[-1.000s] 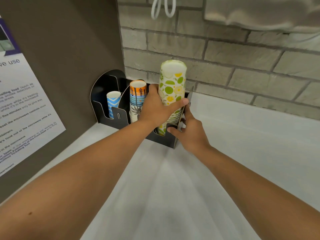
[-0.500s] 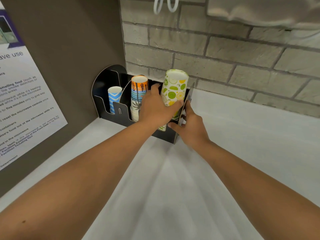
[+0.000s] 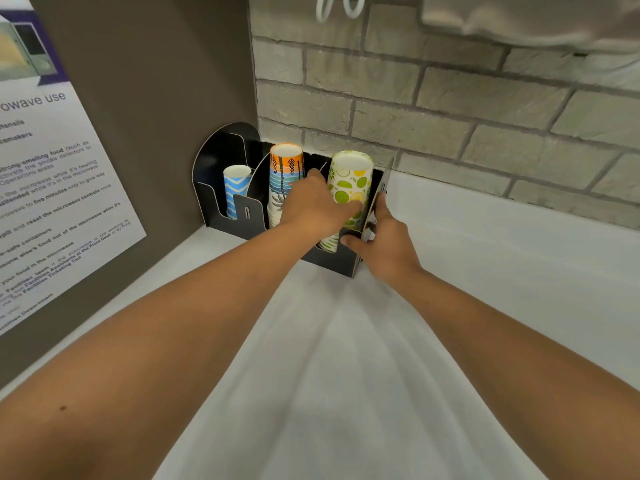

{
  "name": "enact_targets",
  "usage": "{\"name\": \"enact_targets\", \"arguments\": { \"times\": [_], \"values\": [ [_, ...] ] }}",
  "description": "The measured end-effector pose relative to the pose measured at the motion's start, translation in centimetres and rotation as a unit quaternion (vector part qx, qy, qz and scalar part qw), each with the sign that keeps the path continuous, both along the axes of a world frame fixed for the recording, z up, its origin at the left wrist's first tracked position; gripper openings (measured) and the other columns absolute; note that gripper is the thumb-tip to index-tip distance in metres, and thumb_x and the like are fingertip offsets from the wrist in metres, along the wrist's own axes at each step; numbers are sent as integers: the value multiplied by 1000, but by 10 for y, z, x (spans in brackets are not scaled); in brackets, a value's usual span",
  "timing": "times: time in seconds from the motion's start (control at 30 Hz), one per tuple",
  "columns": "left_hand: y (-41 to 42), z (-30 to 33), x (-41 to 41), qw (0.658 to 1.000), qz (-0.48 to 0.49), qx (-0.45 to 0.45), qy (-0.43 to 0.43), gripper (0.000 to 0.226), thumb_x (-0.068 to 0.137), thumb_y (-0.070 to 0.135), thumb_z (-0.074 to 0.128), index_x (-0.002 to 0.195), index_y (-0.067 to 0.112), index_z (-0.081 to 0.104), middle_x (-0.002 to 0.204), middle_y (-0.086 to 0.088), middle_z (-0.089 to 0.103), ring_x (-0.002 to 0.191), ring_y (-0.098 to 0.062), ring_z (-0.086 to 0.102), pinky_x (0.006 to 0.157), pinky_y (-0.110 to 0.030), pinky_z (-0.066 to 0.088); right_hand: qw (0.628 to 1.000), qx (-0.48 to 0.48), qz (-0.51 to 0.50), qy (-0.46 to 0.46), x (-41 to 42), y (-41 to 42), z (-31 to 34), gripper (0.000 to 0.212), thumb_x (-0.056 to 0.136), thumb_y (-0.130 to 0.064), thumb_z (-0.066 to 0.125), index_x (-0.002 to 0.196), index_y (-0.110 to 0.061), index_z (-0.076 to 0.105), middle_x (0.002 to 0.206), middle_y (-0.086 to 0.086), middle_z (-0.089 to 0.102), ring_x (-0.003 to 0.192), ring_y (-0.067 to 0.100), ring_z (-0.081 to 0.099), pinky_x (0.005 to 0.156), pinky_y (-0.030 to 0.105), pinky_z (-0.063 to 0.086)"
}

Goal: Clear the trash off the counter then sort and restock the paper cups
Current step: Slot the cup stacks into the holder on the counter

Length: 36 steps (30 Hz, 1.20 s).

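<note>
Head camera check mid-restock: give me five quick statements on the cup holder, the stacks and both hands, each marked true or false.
1. The left hand grips the green fruit-print stack. True.
2. The blue zigzag stack is the tallest of the three. False: it is the shortest, and sits in the leftmost slot.
3. The right hand rests on the right end of the black cup holder. True.
4. The orange palm-print stack stands in the rightmost slot. False: it is in the middle slot, and the fruit-print stack is rightmost.
5. The holder sits in the middle of the white counter. False: it is in the corner, near the brick wall.
</note>
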State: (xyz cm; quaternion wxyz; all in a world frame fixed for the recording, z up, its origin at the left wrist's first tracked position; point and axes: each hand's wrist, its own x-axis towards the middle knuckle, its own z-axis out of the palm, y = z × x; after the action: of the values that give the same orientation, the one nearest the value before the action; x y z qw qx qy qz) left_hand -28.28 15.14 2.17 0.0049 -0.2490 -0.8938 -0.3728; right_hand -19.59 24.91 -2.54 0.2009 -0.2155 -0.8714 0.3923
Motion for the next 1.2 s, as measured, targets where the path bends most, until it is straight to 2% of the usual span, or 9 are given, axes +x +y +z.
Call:
{"name": "enact_targets", "arguments": {
  "times": [0.13, 0.23, 0.33, 0.43, 0.57, 0.77, 0.97, 1.07, 1.2],
  "values": [
    [-11, 8, 6, 1000, -3, 7, -12, 69, 78, 47, 74, 127, 7, 46, 115, -10, 62, 106, -25, 60, 74, -31, 46, 1000, 1, -5, -20, 0, 0, 4, 87, 80, -23, 77, 147, -11, 23, 133, 4, 58, 120, 24, 57, 83, 24, 45],
    [-35, 10, 19, 999, 3, 34, -1, 70, 78, 46, 74, 131, 9, 47, 112, -9, 66, 106, -23, 62, 77, -29, 48, 999, -3, -8, -36, 11, -12, 12, 105, 75, -31, 80, 151, -10, 11, 142, 8, 48, 128, 25, 48, 88, 25, 41],
    [-73, 16, 41, 996, 37, 77, 2, 63, 78, 43, 75, 126, 11, 52, 108, -6, 67, 101, -19, 63, 77, -27, 47, 999, 14, -27, 22, 29, -37, 22, 112, 72, -37, 80, 153, -12, 6, 158, 6, 24, 142, 24, 29, 109, 31, 33],
    [-127, 24, 76, 991, 85, 106, 0, 55, 77, 41, 77, 120, 13, 57, 105, -3, 68, 98, -17, 65, 85, -32, 53, 995, 15, -7, 98, 52, -79, 31, 103, 68, -40, 79, 150, -16, 20, 150, 5, 36, 135, 24, 39, 108, 43, 40],
    [-220, 28, 137, 978, 173, 119, -4, 45, 77, 42, 77, 112, 19, 61, 100, 4, 67, 91, -13, 65, 85, -34, 55, 985, 3, 146, 91, 98, -156, 39, 85, 79, -33, 76, 148, -21, 28, 150, -3, 34, 135, 14, 35, 106, 25, 32],
    [-368, 27, 246, 947, 311, 82, 6, 36, 80, 42, 75, 107, 22, 62, 98, 8, 67, 88, -8, 66, 71, -16, 48, 921, -10, 390, 0, 160, -272, 20, 65, 81, -32, 74, 137, -29, 42, 139, -13, 41, 125, 6, 40, 99, 20, 33],
    [-509, 14, 362, 888, 458, 41, 25, 34, 80, 43, 73, 106, 24, 63, 103, 11, 68, 94, -6, 64, 83, -22, 50, 841, -11, 537, -66, 210, -384, -12, 56, 82, -33, 73, 132, -32, 47, 142, -12, 41, 129, 6, 42, 107, 27, 37],
    [-562, 2, 412, 859, 510, 39, 33, 37, 80, 42, 73, 111, 23, 63, 108, 11, 67, 101, -7, 62, 87, -24, 48, 802, -13, 591, -86, 232, -436, -29, 56, 82, -33, 73, 132, -33, 48, 140, -16, 41, 125, 1, 41, 102, 21, 36],
    [-614, -25, 463, 825, 564, 42, 22, 49, 78, 43, 76, 119, 24, 59, 119, 14, 61, 109, -4, 53, 87, -16, 37, 760, -6, 641, -109, 257, -501, -50, 59, 81, -35, 73, 134, -34, 48, 140, -18, 40, 126, 0, 41, 106, 23, 36]
  ]
}}
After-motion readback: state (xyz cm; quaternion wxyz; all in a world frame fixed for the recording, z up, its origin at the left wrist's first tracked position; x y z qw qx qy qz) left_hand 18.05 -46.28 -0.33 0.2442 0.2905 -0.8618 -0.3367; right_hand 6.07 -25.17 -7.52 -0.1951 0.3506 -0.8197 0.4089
